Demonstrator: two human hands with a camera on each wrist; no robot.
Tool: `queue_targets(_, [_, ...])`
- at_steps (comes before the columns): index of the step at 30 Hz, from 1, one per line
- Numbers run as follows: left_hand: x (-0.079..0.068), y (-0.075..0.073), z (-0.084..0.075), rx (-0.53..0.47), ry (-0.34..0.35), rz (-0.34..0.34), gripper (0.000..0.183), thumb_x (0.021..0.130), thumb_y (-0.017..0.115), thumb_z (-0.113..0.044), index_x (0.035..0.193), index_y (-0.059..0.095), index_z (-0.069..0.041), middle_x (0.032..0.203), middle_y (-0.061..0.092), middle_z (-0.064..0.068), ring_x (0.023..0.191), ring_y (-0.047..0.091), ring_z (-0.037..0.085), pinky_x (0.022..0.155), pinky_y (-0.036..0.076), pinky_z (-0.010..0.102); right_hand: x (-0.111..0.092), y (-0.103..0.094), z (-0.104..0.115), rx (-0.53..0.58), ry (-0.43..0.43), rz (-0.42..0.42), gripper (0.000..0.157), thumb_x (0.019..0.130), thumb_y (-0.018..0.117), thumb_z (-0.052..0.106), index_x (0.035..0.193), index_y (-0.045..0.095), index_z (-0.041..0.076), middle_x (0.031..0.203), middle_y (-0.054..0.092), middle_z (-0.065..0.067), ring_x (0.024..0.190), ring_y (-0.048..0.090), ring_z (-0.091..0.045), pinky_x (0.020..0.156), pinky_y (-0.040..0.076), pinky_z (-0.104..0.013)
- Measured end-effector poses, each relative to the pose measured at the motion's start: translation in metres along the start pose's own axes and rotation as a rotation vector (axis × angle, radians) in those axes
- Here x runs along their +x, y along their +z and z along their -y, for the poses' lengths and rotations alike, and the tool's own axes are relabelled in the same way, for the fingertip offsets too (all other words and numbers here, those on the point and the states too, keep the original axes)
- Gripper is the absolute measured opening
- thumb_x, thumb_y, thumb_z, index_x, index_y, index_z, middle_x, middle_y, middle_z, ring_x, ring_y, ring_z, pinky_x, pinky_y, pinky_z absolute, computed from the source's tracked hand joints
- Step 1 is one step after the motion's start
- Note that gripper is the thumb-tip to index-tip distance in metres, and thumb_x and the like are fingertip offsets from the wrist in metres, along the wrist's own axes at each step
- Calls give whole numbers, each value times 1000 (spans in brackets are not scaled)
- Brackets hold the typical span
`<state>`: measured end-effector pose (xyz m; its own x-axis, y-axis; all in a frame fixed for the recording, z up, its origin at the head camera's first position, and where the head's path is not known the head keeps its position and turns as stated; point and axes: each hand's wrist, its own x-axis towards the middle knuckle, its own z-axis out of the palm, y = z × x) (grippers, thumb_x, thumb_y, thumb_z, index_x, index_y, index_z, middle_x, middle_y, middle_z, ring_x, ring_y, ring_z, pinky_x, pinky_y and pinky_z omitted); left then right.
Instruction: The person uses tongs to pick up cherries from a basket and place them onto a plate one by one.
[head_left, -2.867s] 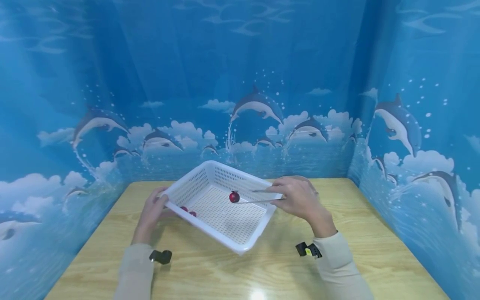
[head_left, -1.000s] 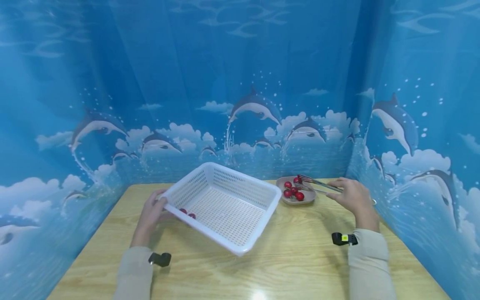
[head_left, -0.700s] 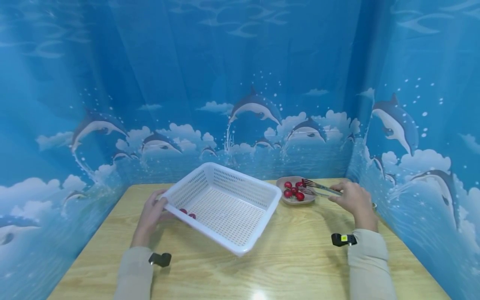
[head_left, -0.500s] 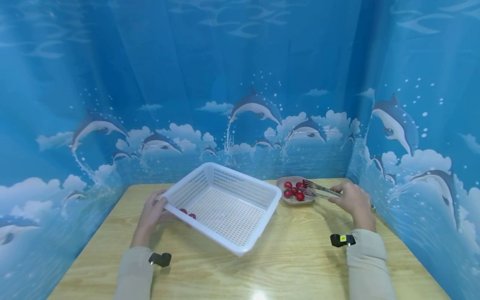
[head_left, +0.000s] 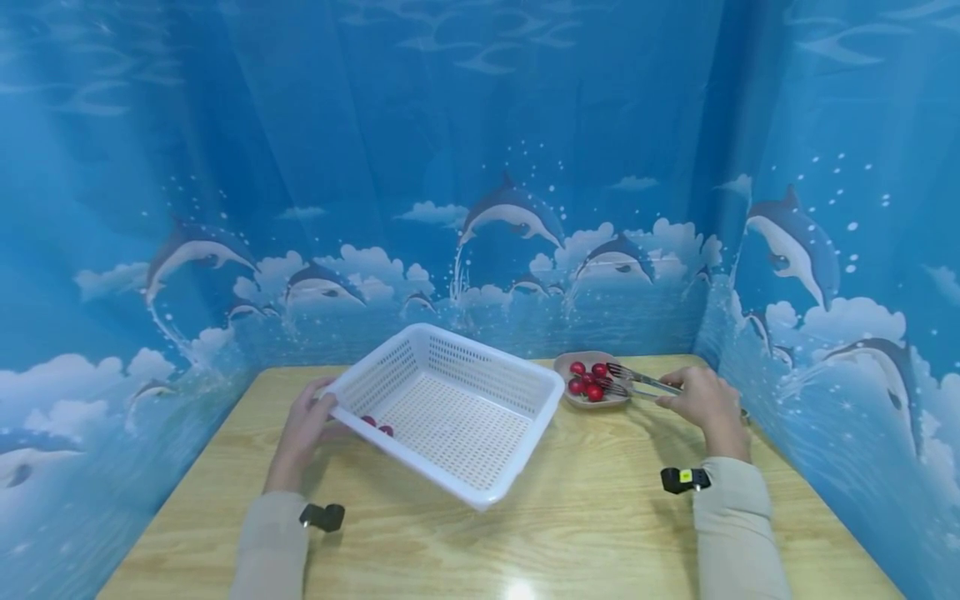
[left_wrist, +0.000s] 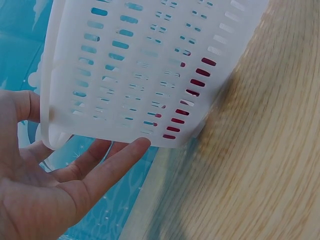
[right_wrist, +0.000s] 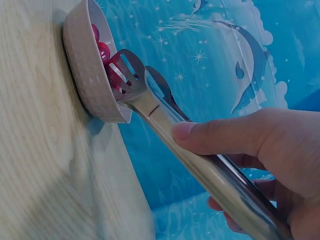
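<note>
My left hand [head_left: 302, 429] grips the left rim of a white perforated plastic basket [head_left: 450, 425]. In the left wrist view the fingers [left_wrist: 112, 167] reach under the rim, and the basket is tilted. Two small glossy red balls [head_left: 386, 431], fruit-like, lie at its left side, partly hidden by the rim. On the right, my right hand [head_left: 705, 404] holds metal food tongs [head_left: 647, 381] with slotted, fork-like ends. Those ends are over a small pinkish dish [head_left: 600, 403], beside several red balls [head_left: 594, 392]. In the right wrist view the thumb presses on the upper arm of the tongs.
A wooden table [head_left: 570, 517] lies under everything. Blue curtains [head_left: 390, 150] printed with dolphins stand at the back and both sides, close behind the dish.
The right hand has carried a red ball in the tongs from over the basket to the dish and let it go. Since then the tongs have drawn slightly right. The left hand stays put.
</note>
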<state>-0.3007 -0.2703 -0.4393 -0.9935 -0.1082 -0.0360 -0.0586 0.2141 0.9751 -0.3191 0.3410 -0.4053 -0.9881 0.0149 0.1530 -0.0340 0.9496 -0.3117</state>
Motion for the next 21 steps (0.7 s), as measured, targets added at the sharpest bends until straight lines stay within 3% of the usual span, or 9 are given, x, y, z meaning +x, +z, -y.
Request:
queue_targets(6, [-1, 0, -1, -7, -7, 1, 57, 108, 37, -22, 162, 27, -10, 153, 41, 31, 134, 52, 41, 107, 58, 52, -1, -5, 4, -29, -5, 7, 52, 84, 83, 34, 128, 73, 8, 124, 72, -22, 98, 68, -42, 62, 55, -52])
queue_targets(14, [-2, 1, -5, -16, -22, -1, 57, 107, 35, -19, 162, 26, -8, 153, 41, 32, 136, 51, 44, 109, 57, 54, -3, -19, 19, -76, -30, 16, 61, 83, 83, 39, 134, 69, 9, 135, 66, -24, 96, 68, -40, 53, 51, -42])
queue_targets(18, [-2, 2, -5, -11, -27, -11, 57, 106, 36, -19, 162, 27, -10, 150, 42, 31, 133, 53, 42, 108, 58, 53, -8, -26, 31, -85, -46, 6, 64, 83, 83, 42, 136, 68, 11, 135, 66, -24, 102, 67, -44, 53, 53, -45])
queue_targets(21, [-2, 2, -4, -10, -26, -18, 57, 106, 37, -20, 162, 28, -12, 150, 43, 29, 132, 54, 41, 108, 58, 53, -12, -30, 41, -84, -62, -15, 63, 82, 83, 42, 135, 68, 12, 128, 69, -23, 92, 67, -39, 49, 49, -40])
